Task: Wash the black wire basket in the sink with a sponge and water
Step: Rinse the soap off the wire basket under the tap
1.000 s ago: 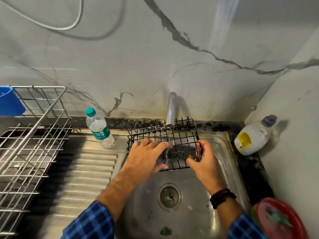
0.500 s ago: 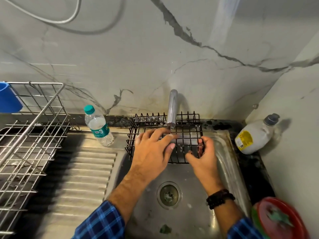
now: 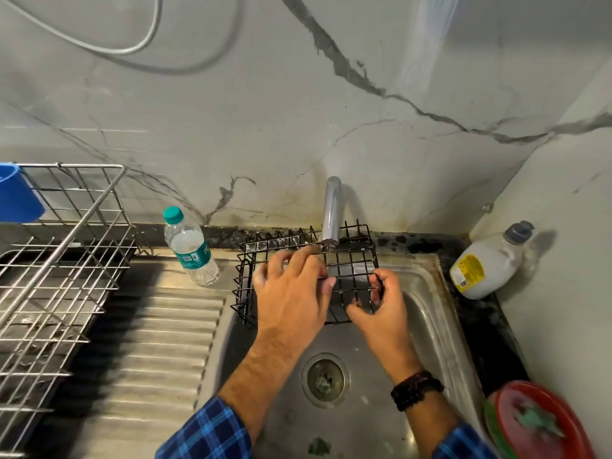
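Head cam: black wire basket [image 3: 359,258] is held over the back of the steel sink [image 3: 430,326], tilted, its far edge right under the tap [image 3: 331,213] spout. L hand [image 3: 291,293] lies on top, fingers bent over the wires, thumb hooked on one. R hand [image 3: 381,309] w/ dark bracelet [image 3: 415,389] clamps the basket's right side, fingers curled round the wires. Water bottle [image 3: 190,246] stands just left of the basket on the drainboard. Dish rack [image 3: 59,260] far left, white soap bottle [image 3: 480,270] right, red plate [image 3: 536,422] near corner.
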`<state>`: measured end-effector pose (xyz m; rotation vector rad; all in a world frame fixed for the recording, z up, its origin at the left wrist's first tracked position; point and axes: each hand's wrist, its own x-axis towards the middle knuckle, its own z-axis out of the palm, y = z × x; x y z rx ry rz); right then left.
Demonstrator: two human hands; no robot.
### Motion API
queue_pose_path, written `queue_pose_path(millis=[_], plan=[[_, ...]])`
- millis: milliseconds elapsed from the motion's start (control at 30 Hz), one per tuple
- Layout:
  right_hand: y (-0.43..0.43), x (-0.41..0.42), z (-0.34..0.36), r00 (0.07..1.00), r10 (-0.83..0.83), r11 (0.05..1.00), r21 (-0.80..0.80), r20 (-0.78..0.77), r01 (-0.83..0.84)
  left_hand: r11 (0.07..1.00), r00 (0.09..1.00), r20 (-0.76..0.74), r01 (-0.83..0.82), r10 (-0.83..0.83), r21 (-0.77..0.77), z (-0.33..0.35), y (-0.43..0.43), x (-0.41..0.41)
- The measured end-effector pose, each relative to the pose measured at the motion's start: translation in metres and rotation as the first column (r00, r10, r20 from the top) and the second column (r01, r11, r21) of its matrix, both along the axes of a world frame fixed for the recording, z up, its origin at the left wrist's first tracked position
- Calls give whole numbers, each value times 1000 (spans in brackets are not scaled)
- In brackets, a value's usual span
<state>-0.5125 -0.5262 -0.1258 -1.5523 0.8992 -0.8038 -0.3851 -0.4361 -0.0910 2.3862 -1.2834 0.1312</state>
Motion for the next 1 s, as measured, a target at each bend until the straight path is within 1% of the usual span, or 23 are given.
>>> queue_pose_path(millis=[33,133,233,367,467,533,600,667,767,800,833,867,900,933,967,1000], plan=[[0,3,2,1000,15,1000,3,8,-15,1000,1000,6,29,-29,2,-1,-2,-3],[-1,16,7,998,53,999,-5,37,-53,989,988,-42,149,-150,-11,-1,-9,-5],[-1,23,12,996,82,997,-12,40,-81,988,988,-3,152,-152,16,0,-7,4],[6,27,8,991,132,991,13,36,-132,992,994,-3,105,-105,68,6,-4,13],[12,26,2,989,139,989,36,51,-140,995,997,55,44,-49,86,8,-3,26],[14,24,1,991,127,991,37,54,-129,996,1000,-12,-7,8,86,7,-1,39],[12,23,2,994,101,994,30,42,-102,991,994,-99,-22,36,135,5,1,49],[9,22,4,997,76,997,27,31,-77,979,991,-113,-45,68,197,4,1,54],[10,18,10,996,84,996,15,19,-84,961,961,-169,-184,220,207,8,0,62],[10,17,11,997,80,997,5,20,-80,953,951,-178,-214,254,216,9,0,62],[11,16,12,997,75,997,-4,21,-75,952,953,-174,-205,248,229,10,0,59],[13,17,13,997,72,997,-7,29,-71,960,968,-161,-151,192,237,11,-1,54],[15,18,14,997,70,998,-2,39,-70,970,986,-142,-52,88,236,12,-2,46],[16,19,14,996,72,997,8,61,-72,970,992,-116,80,-54,228,13,-4,36],[18,20,13,994,72,997,21,83,-74,948,973,-81,228,-216,222,13,-5,25],[20,19,11,992,70,997,36,109,-74,902,930,-37,365,-367,229,11,-6,16]])
